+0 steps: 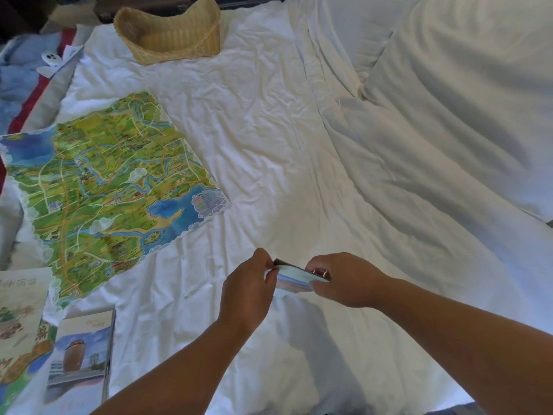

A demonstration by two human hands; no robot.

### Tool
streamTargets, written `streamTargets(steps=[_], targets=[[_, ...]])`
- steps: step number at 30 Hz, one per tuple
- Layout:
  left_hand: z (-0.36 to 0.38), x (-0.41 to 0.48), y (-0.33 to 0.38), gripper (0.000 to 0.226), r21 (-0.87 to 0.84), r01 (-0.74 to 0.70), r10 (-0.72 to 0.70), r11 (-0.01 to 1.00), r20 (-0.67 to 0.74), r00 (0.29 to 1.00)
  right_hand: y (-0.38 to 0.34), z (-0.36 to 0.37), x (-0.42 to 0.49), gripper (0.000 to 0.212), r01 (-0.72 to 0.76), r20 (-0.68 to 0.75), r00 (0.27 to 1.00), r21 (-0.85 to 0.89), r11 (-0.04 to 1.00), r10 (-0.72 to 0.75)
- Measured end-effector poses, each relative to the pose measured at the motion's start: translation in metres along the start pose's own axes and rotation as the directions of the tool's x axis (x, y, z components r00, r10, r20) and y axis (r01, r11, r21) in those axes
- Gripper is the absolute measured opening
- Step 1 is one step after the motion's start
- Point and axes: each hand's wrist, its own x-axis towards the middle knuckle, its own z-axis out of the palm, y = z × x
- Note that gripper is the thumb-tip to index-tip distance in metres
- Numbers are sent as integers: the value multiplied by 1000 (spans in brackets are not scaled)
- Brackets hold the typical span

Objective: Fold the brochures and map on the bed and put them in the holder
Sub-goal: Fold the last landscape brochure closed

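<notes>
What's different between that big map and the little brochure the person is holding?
The map lies spread flat and unfolded on the bed; the folded brochure is held above it, pinched between the left hand and right hand. The map is far larger than the folded brochure. The map shows mostly green and yellow; the folded brochure's visible edge is pale blue. Both are printed paper, and neither is in the wicker holder yet.

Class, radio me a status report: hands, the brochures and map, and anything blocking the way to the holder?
Reporting: left grip and right grip pinch one folded brochure above the bed. Unfolded map lies flat, left side. Path to holder unobstructed.
</notes>
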Motion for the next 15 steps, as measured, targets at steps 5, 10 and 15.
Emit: streamTargets(steps=[5,10,15], targets=[[-8,-1,-5,19,-107,22,-22,994,-1,1000,-11,-3,4,19,9,-70,997,-114,993,-17],[-35,-7,-42,10,-196,155,-137,968,105,985,-29,-13,13,34,23,-74,997,-88,996,-29],[-71,-29,-82,14,-244,270,-234,931,166,958,-65,-12,29,20,53,-73,995,-98,994,-61]])
